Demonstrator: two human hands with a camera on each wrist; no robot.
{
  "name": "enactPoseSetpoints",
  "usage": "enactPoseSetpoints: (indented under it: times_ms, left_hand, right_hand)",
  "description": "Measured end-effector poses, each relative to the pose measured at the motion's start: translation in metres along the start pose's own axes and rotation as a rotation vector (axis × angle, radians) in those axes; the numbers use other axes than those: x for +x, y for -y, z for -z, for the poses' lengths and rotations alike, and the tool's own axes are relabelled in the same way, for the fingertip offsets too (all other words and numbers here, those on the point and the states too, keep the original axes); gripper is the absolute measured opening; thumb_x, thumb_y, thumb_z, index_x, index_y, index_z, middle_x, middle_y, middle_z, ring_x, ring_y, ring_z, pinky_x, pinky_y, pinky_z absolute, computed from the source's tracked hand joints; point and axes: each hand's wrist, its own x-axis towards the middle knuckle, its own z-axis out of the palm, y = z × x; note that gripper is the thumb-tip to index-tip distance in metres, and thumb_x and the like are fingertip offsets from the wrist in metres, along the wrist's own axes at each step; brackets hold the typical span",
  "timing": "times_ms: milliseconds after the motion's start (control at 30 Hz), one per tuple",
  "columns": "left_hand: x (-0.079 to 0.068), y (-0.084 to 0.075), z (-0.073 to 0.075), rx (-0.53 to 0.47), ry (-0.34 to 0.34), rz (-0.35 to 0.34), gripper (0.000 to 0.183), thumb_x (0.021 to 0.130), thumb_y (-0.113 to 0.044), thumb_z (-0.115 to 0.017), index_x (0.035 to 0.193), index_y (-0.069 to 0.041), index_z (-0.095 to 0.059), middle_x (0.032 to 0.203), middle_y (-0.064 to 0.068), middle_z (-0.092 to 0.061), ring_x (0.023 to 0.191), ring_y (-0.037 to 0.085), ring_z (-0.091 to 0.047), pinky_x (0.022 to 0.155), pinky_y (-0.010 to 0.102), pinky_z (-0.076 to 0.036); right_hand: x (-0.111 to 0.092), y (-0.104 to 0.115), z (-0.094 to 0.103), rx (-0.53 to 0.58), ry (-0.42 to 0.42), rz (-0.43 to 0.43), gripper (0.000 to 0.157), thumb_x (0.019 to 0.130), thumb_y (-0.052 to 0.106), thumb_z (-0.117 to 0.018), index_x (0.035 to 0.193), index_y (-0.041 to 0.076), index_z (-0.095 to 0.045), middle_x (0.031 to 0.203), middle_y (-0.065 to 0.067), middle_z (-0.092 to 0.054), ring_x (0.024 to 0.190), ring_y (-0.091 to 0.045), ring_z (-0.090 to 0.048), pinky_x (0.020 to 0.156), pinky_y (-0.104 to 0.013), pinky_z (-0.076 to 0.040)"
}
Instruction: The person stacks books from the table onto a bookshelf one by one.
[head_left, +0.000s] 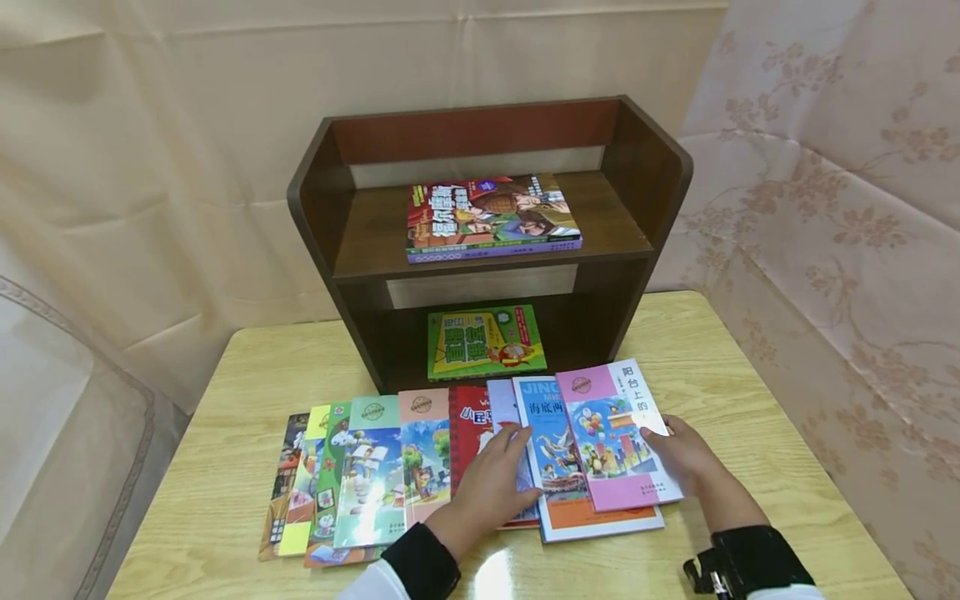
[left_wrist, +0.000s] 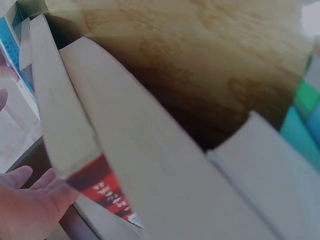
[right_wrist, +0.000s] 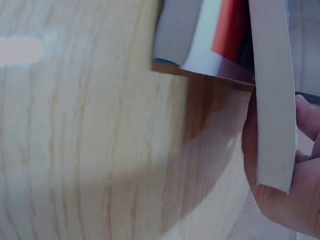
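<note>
At the right end of a row of overlapping books, my right hand (head_left: 686,454) grips the right edge of a pink book (head_left: 611,437). The right wrist view shows that book's pale page edge (right_wrist: 274,100) between my thumb and fingers. Under it lies a blue, white and orange book (head_left: 558,467). My left hand (head_left: 491,479) rests over a lavender book (head_left: 528,475) and a red book (head_left: 467,433), its fingers spread and thumb pointing right. In the left wrist view, the left fingers (left_wrist: 42,197) are beside a thick book's page edges (left_wrist: 62,100).
Behind the row stands a dark brown two-tier shelf (head_left: 491,271). Comic-style books (head_left: 491,217) lie flat on its upper tier, a green book (head_left: 487,342) on the lower. Leftward on the wooden table (head_left: 217,467) are several more books, including a mint-green one (head_left: 371,475) and a peach one (head_left: 425,458).
</note>
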Motion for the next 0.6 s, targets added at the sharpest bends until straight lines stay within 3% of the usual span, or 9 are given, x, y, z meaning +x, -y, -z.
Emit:
enactPoseSetpoints:
  times_ms: [133,333,600]
  left_hand:
    - [0.002,0.001,0.0,-0.046,0.008,0.011,0.084,0.08,-0.035,-0.079,0.147,-0.009,-0.036,0.145,0.013,-0.043,0.132,0.029,-0.044,0.103,0.044,-0.044]
    - [0.009,0.003,-0.001,-0.127,0.037,0.043,0.085,0.081,-0.031,-0.079,0.149,-0.01,-0.033,0.149,0.011,-0.04,0.135,0.027,-0.041,0.104,0.042,-0.043]
    - [0.014,0.008,0.001,-0.214,0.017,0.127,0.091,0.077,-0.028,-0.082,0.151,-0.012,-0.031,0.152,0.011,-0.035,0.137,0.029,-0.038,0.106,0.043,-0.04]
  right_hand:
    - [-0.002,0.003,0.002,0.107,0.038,-0.023,0.064,0.101,0.028,-0.049,0.149,-0.002,-0.019,0.086,-0.006,-0.064,0.069,-0.019,-0.065,0.063,-0.037,-0.056]
    - [-0.004,0.008,-0.003,0.192,0.105,-0.006,0.059,0.1,0.023,-0.053,0.145,-0.002,-0.026,0.081,-0.002,-0.067,0.068,-0.019,-0.066,0.062,-0.036,-0.056]
    - [-0.006,0.018,-0.014,0.218,0.27,0.058,0.061,0.1,0.02,-0.052,0.146,-0.007,-0.023,0.083,-0.003,-0.069,0.069,-0.02,-0.068,0.062,-0.037,-0.058]
